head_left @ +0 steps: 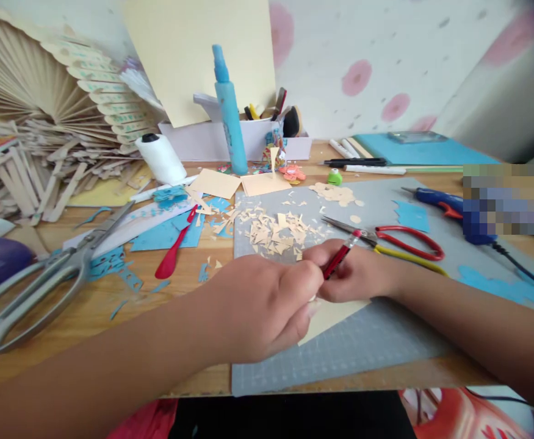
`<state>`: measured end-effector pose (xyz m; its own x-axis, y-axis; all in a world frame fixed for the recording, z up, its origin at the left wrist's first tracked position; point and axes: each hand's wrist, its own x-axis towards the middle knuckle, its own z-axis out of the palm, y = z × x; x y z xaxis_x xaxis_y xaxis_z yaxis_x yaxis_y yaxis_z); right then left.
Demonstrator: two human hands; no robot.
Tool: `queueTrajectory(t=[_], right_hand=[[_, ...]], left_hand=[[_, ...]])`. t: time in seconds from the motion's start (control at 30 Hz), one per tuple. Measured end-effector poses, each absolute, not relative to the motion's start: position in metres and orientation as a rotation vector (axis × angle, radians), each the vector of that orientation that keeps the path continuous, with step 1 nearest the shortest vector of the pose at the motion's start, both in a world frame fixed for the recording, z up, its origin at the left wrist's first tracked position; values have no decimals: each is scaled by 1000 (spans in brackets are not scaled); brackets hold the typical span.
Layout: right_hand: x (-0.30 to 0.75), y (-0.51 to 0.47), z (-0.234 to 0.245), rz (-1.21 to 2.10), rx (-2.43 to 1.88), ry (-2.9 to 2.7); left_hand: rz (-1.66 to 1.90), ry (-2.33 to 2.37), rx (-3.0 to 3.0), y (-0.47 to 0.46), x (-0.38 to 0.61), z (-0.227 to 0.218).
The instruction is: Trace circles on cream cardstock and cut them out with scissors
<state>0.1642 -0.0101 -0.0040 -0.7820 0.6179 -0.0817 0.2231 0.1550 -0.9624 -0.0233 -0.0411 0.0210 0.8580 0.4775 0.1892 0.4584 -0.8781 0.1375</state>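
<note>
My left hand (269,305) is closed over the cutting mat, thumb and index finger pinched together. A sliver of something pale shows at its fingertips, too small to name. Up against it, my right hand (353,268) is wrapped round a dark red pencil (340,256) whose pinkish end tilts up. The pencil's lower end is hidden behind the left hand. Beneath both hands lies a cream sheet of paper (335,318). Just past them sits a heap of cream paper scraps (278,231). Small scissors (404,235) with red and yellow handles lie beyond the right wrist.
The grey mat (289,369) reaches the table's front edge. Large scissors (77,268), a red spatula (170,256) and blue scraps lie left. A blue glue gun (445,204) with a cord is at right. A blue spray bottle (230,116) stands behind; cream paper circles (335,194) lie nearer.
</note>
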Motion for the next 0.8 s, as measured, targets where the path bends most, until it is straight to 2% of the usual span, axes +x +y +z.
queueTrajectory(t=[0.27, 0.57, 0.8], right_hand=[[165, -3, -6, 1717, -667, -2177], [169, 1, -13, 1469, -625, -2304], [163, 5, -8, 1669, -755, -2258]], left_hand=[[318, 707, 2934, -41, -24, 24], [108, 786, 2909, -41, -25, 34], [-26, 833, 2895, -41, -27, 36]])
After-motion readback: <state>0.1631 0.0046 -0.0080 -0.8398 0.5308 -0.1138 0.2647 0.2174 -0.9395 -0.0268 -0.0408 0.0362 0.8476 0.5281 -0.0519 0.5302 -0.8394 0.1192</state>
